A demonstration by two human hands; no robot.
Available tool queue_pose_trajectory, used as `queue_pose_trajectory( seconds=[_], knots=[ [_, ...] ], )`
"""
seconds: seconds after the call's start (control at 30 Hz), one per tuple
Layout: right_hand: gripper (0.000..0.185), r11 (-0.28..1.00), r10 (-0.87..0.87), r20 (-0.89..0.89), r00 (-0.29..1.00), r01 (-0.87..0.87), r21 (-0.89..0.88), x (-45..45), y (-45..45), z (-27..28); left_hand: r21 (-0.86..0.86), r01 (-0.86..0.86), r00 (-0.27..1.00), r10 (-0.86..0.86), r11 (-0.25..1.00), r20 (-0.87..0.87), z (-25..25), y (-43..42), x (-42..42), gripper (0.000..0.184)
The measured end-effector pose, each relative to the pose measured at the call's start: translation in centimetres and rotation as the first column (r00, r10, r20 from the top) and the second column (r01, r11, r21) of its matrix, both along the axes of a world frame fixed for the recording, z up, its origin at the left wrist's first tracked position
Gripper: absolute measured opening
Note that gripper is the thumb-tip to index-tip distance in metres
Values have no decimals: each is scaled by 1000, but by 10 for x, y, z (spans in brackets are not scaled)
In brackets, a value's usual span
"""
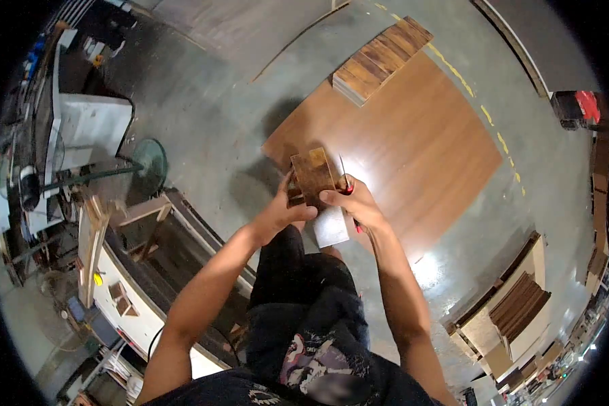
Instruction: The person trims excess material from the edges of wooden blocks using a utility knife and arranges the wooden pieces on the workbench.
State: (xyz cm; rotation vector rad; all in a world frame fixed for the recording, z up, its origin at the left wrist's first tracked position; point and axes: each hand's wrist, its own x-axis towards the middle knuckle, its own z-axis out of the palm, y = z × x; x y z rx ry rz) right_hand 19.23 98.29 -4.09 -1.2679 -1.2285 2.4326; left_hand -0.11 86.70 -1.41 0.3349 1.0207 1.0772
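Both hands hold a small rectangular wood-grain panel (pixel 314 174) with a dark, mottled brown face and a yellowish patch near its far end. My left hand (pixel 283 214) is closed on its left side, thumb toward the near end. From the right, my right hand (pixel 356 203) grips it with the thumb on top. That hand also has a slim tool (pixel 348 187) with red parts and a thin dark tip pointing away; its exact kind is hard to see. A pale, shiny rectangular surface (pixel 331 227) shows just below the panel; whether they are joined I cannot tell.
A large brown sheet (pixel 426 149) lies ahead, bearing a row of similar wood-grain panels (pixel 382 59). To the left stand a wooden frame (pixel 149 211) and a round fan (pixel 150 166). Brown stacked strips (pixel 520 308) lie at the right. Yellow dashed line (pixel 486 115) marks the floor.
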Motion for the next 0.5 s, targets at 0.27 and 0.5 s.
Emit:
queue_pose_trajectory(
  seconds=[0.27, 0.5],
  knots=[
    [44, 990, 61, -10, 998, -60, 129, -48, 96, -172, -264, -18, 999, 28, 964, 37, -190, 95, -46, 98],
    [27, 634, 84, 629, 773, -528, 564, -89, 188, -472, -376, -206, 978, 185, 903, -93, -378, 136, -140, 88]
  ],
)
